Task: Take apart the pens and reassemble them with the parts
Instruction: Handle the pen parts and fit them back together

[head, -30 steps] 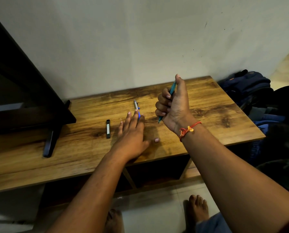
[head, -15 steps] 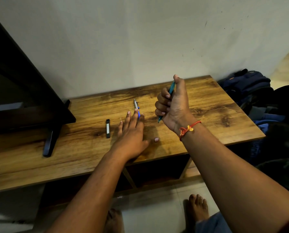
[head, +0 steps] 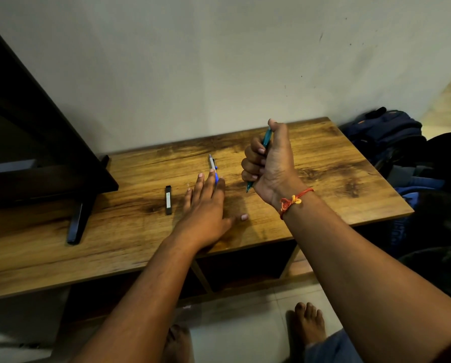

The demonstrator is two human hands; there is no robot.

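Observation:
My right hand (head: 267, 165) is raised above the wooden table (head: 324, 163) and grips a teal pen (head: 266, 137) upright in its fist, thumb on the top end, tip poking out below. My left hand (head: 206, 205) lies flat on the table with straight fingers. Its fingertips cover the near end of a grey and blue pen (head: 212, 165), which lies on the wood pointing away from me.
A small black stick-shaped object (head: 168, 200) lies left of my left hand. A dark TV with its stand foot (head: 77, 224) fills the left side. Bags (head: 387, 134) are piled right of the table. The wall stands right behind it.

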